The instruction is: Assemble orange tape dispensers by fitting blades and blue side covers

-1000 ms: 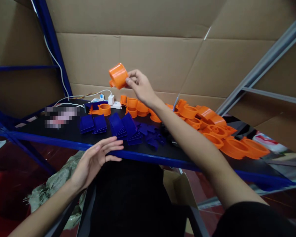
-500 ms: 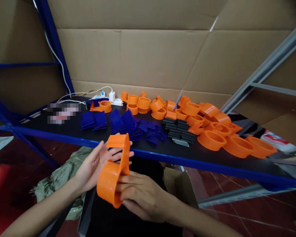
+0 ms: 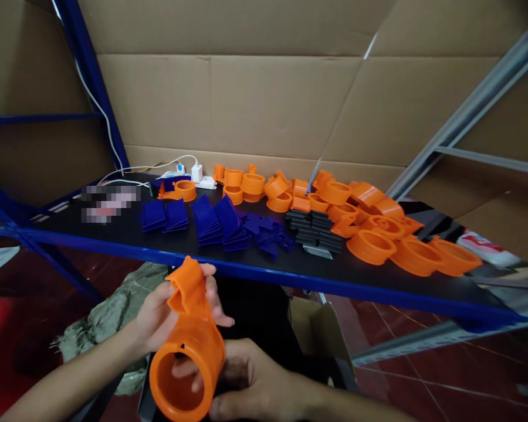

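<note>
An orange plastic ring part (image 3: pixel 202 351) with a hooked arm is held low in front of the shelf. Its round opening faces me and the arm points away. My left hand (image 3: pixel 158 310) is around the hooked end, thumb on one side and fingers on the other, partly hidden behind the part. At the ring's right side my right hand (image 3: pixel 264 381) grips the wall, with fingertips visible inside the opening. On the shelf beyond lie stacks of dark blue plates (image 3: pixel 209 220), small blue pieces (image 3: pixel 266 231) and black strips (image 3: pixel 314 228).
Many more orange ring parts (image 3: pixel 372 246) are piled along the right and back of the black shelf (image 3: pixel 264 272). A white power strip (image 3: pixel 205 183) with cables sits at the back. Blue posts (image 3: pixel 88 76) stand left, a woven sack (image 3: pixel 132 310) and an open cardboard box (image 3: pixel 319 322) below.
The orange ring part has turned so its opening faces me, and it has come lower. My left hand, previously spread open beside it, has closed around the hooked end.
</note>
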### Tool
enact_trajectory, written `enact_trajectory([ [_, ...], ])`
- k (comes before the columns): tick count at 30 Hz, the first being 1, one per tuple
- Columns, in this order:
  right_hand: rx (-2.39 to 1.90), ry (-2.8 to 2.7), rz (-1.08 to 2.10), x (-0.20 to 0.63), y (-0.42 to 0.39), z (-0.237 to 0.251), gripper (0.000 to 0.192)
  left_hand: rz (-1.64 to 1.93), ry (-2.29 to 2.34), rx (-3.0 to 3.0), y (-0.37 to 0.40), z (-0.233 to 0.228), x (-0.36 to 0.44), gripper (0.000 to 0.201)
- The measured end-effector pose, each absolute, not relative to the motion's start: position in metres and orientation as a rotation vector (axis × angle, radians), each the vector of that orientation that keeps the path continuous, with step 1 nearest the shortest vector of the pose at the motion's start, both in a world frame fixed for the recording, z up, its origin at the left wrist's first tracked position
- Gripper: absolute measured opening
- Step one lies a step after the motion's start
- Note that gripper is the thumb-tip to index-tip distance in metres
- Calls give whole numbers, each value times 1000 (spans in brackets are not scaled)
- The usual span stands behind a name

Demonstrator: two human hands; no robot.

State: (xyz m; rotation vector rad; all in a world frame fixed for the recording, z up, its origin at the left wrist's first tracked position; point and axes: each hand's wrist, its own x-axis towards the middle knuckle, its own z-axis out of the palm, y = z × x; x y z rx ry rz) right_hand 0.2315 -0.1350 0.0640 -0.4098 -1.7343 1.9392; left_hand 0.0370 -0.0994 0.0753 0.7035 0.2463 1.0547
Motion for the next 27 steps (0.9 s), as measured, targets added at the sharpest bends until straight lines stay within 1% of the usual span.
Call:
enact_trajectory([
  [1,-466,-1870,1740,242,-126,70,22,1066,272,717,-99,76,38,35],
  [2,-562,-1983,1444,256,-116,76,19,1084,318,733,-98,77,39,31],
  [4,-839,-2040,758,292,-90,87,30,1100,477,782,-94,75,41,24],
  [6,-1154,-1945,128,331,-62,94,31,1061,658,874,-91,73,44,23],
  [7,-1289,-1912,-105,348,-49,95,29,1030,730,924,-90,72,45,23],
  [9,-1430,-1945,-370,377,-29,93,30,985,824,1010,-88,69,48,23],
  [13,-1477,-2080,-534,399,-13,78,29,975,924,1077,-87,64,49,30],
  [17,-1430,-2045,-531,400,-10,69,28,1037,977,1079,-84,63,46,31],
  [23,-1343,-1944,-334,401,-8,76,22,1001,966,1088,-83,66,44,32],
  [25,-1270,-1867,-218,391,-17,86,18,1003,974,1085,-82,66,45,36],
  [27,-1173,-1838,-25,373,-31,99,16,1010,986,1073,-81,63,46,40],
])
